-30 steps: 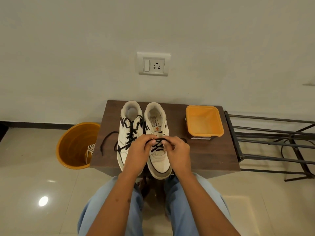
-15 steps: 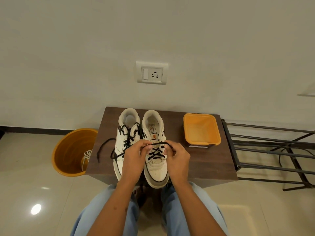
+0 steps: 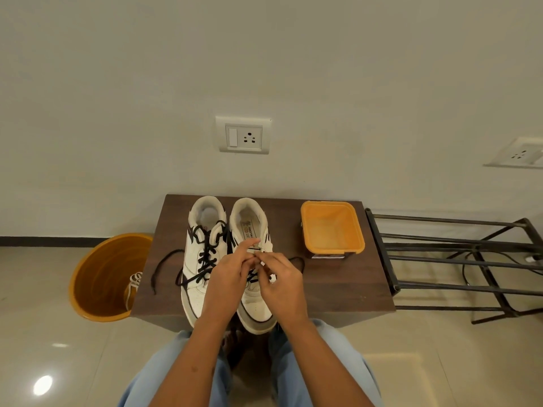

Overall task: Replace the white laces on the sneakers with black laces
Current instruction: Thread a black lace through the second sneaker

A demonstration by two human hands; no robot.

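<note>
Both hands, left hand [image 3: 227, 270] and right hand [image 3: 279, 277], pinch the black lace [image 3: 255, 247] with curled fingers over the right sneaker [image 3: 255, 301] on the counter [image 3: 338, 283].

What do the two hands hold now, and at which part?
Both the left hand and the right hand pinch the black lace over the right sneaker, near its upper eyelets.

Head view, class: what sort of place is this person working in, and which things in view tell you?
Probably a room in a home, perhaps near the entrance. A metal shoe rack stands beside a small wooden table, the floor is glossy tile, and a wall socket sits low on the plain wall.
</note>
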